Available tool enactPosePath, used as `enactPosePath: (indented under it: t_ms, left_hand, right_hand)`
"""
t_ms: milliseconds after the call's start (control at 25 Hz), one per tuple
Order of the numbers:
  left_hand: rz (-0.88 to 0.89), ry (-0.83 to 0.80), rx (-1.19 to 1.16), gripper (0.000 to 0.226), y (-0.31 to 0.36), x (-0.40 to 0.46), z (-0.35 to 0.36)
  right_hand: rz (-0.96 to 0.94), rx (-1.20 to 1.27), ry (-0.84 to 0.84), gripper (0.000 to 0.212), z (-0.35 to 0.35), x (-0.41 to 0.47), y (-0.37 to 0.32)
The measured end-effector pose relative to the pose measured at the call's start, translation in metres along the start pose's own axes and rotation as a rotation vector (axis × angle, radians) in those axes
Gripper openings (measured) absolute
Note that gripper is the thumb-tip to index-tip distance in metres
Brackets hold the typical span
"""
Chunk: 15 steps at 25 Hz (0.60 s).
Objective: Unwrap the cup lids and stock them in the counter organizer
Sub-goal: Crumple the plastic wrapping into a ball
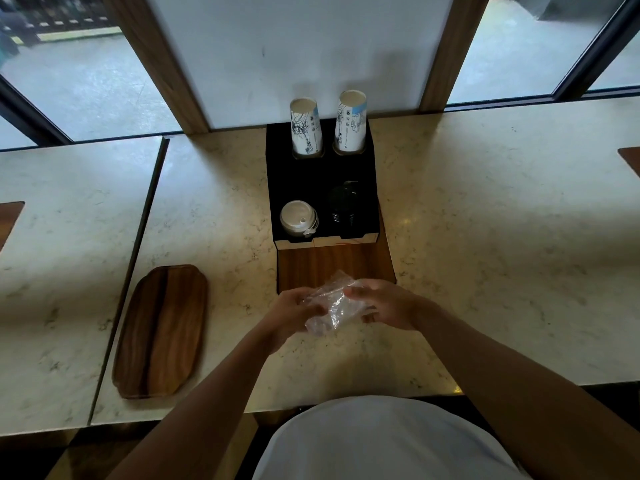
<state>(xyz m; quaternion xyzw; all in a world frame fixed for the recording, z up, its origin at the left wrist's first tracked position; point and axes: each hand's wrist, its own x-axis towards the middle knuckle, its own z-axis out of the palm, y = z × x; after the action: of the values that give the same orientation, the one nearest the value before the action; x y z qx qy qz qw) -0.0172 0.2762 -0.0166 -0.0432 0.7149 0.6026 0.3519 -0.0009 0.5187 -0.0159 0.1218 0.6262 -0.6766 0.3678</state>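
Observation:
A crumpled clear plastic wrapper (332, 306) is held between both my hands just above the marble counter, in front of the black counter organizer (304, 178). My left hand (294, 310) grips its left side and my right hand (384, 303) grips its right side. The organizer's front left slot holds a stack of white cup lids (298, 218). Its front right slot holds a stack of black cup lids (343, 206). I cannot tell whether any lid is inside the wrapper.
Two stacks of upturned paper cups (306, 128) (350, 123) stand in the organizer's rear slots. A dark wooden inlay (311, 265) lies in front of the organizer. An oblong wooden tray (162, 330) lies on the counter to the left. Windows and a pillar stand behind.

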Motion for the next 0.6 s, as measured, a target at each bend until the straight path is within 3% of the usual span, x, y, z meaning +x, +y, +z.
enactPosePath:
  t_ms: [120, 360, 600]
  left_hand:
    - [-0.125, -0.077, -0.142, 0.028, 0.0, 0.001, 0.002]
    - [-0.153, 0.153, -0.561, 0.027, -0.002, 0.001, 0.012]
    - [-0.043, 0.334, -0.319, 0.024, -0.001, 0.007, 0.023]
  right_hand:
    - [-0.075, -0.013, 0.053, 0.05, 0.009, 0.005, -0.002]
    - [-0.088, 0.047, 0.316, 0.031, 0.023, 0.019, -0.003]
    - [-0.09, 0.038, 0.41, 0.019, 0.035, 0.027, -0.007]
